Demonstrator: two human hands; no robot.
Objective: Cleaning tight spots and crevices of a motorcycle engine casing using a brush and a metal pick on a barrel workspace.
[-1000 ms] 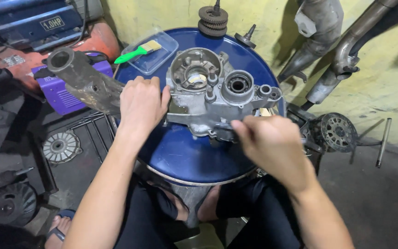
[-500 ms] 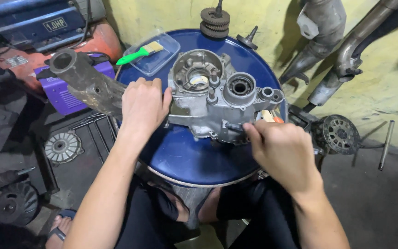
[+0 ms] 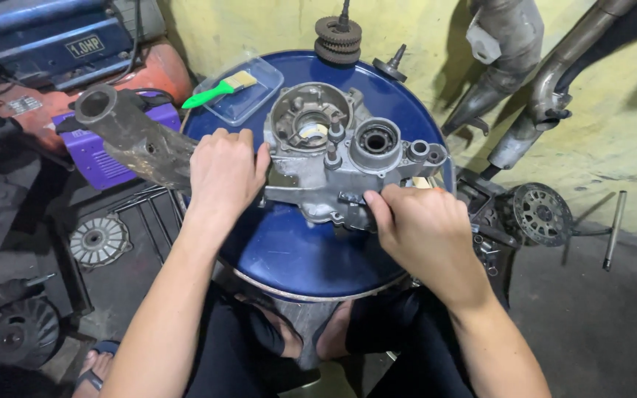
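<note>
Head view: the right hand [image 3: 429,236], earlier lower right, has moved up so its fingers pinch the near edge of the grey engine casing [image 3: 340,158] on the blue drum worktop [image 3: 289,250], while the left hand [image 3: 224,171] stays clamped on the casing's left side.

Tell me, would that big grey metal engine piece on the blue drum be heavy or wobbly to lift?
Probably heavy: the engine case looks like thick cast metal. It's surely stiff, not floppy. It might rock, since its shape is lumpy; the left hand presses on one side and the right hand grips its front edge on the blue drum.
</note>
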